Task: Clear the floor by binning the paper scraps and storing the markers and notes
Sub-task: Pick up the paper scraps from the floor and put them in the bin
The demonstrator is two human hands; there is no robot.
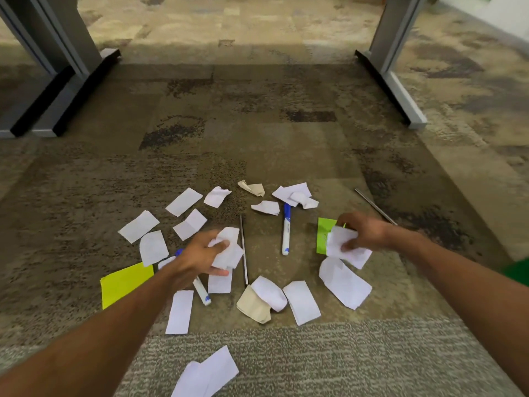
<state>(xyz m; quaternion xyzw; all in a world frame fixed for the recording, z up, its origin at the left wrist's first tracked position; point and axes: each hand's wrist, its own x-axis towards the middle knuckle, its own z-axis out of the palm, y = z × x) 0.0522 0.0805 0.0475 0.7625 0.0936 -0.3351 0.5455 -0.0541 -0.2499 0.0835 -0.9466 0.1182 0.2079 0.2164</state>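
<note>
Paper scraps [345,283] are lying scattered across the carpeted floor [86,196] in front of the person, most of them in a loose ring between and just ahead of the two arms. The left hand [197,257] is closing its grip on a crumpled bunch of white scraps [229,249], and the right hand [362,232] is pinching another white scrap [347,247] that is overlapping a green note [325,234]. A yellow note [126,282] is lying just left of the left forearm. One blue-capped marker [286,229] is resting between the hands, its long axis running away from the person, roughly as near to one hand as the other. A second marker [201,292] is lying partly under the left hand, so only its lower end is showing clearly. Two thin grey rods [244,250] are lying nearby; what they are is hard to tell. No bin or storage container is appearing in view, so where the scraps will be going cannot be judged. The nearest scrap [204,375] is being cut off by the bottom edge.
</note>
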